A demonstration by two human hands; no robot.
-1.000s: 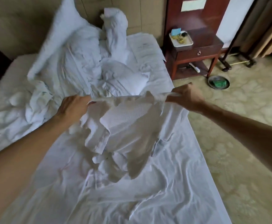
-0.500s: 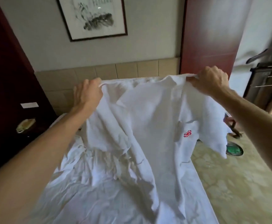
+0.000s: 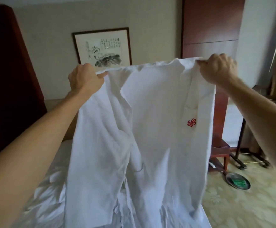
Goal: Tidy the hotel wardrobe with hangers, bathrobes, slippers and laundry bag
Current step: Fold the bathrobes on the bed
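Head view, bathrobe (image 3: 150, 129): white, red emblem (image 3: 191, 123) on the chest, hanging above the bed (image 3: 48, 186).
Left hand (image 3: 84, 79): fist closed on one shoulder.
Right hand (image 3: 217, 70): pinching the other shoulder.
Doing it well: hold shoulders level and taut so a hanger slips in; lift the hem off the sheets.

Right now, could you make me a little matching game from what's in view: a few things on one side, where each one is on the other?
Things:
1. bathrobe
2. framed picture
3. round tray
4. red emblem

Places:
A. on the floor
B. on the robe's chest
C. held up by both hands
D. on the wall

Pairs: 1-C, 2-D, 3-A, 4-B. The left hand and right hand grip the robe's shoulders.
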